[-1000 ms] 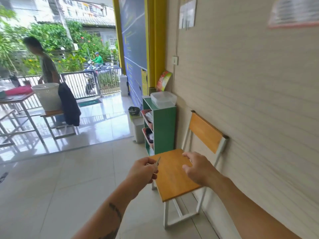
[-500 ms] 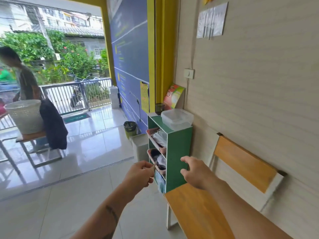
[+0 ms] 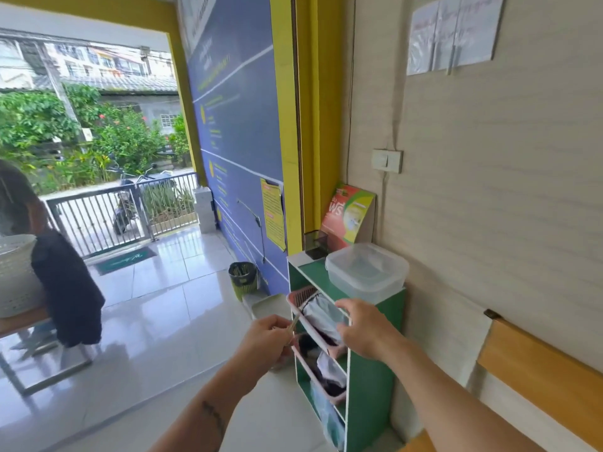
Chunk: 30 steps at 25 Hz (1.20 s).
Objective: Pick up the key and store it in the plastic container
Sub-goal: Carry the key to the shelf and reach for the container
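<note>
Head view, looking forward and down along both bare forearms. Left hand (image 3: 267,337) curled into a loose fist, thumb and forefinger pinched on a small thin metal key (image 3: 292,323) whose tip sticks up and to the right, just beside the upper pink slatted plastic basket (image 3: 301,296). Right hand (image 3: 362,327) empty, fingers half spread and bent, hovering in front of the top right corner of the narrow green wooden shelf unit with white edges (image 3: 372,383), near the basket's rim; touching it or not, cannot tell. Clear square plastic container with its lid on (image 3: 367,272) resting on the green top of the shelf unit, against the beige ribbed wall (image 3: 489,207), above and beyond both hands, well apart from the key. Behind the container, a red and green printed card (image 3: 350,213) leaning upright in the corner. Bundled cloth and bags filling the pink baskets on the shelves. Lower right, the orange wooden backrest of a chair (image 3: 538,370) along the wall. Far left, a white woven laundry basket (image 3: 16,275) beside a dark draped jacket (image 3: 67,288)
</note>
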Motion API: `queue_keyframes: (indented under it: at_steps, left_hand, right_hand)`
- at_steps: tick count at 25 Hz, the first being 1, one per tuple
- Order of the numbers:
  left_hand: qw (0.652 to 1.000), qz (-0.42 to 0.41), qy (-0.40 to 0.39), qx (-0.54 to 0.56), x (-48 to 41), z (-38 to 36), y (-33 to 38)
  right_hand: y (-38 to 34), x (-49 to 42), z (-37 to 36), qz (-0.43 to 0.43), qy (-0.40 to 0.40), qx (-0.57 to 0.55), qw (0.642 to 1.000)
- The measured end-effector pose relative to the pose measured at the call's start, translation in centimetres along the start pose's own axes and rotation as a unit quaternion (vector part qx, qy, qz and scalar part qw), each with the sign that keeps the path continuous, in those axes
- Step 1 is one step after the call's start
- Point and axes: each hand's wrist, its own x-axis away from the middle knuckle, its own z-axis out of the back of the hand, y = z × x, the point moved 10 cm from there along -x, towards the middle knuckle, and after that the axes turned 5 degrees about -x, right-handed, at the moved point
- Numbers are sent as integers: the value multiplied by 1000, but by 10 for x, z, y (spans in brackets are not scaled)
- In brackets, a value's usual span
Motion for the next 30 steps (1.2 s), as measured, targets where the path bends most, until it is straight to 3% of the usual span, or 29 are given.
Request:
queue_keyframes:
  at_steps: [8, 17, 24, 30]
  left_hand:
    - [998, 1, -53, 19, -179, -15, 40]
    - [986, -5, -169, -1, -391, -39, 43]
    - [968, -13, -242, -65, -489, -86, 22]
    - [955, -86, -226, -174, -519, -125, 14]
  right_hand:
    - [12, -150, 15, -28, 29, 40, 998]
    - [66, -296, -12, -149, 70, 70, 984]
    - [99, -348, -17, -232, 89, 127, 960]
    - [106, -362, -18, -231, 106, 188, 949]
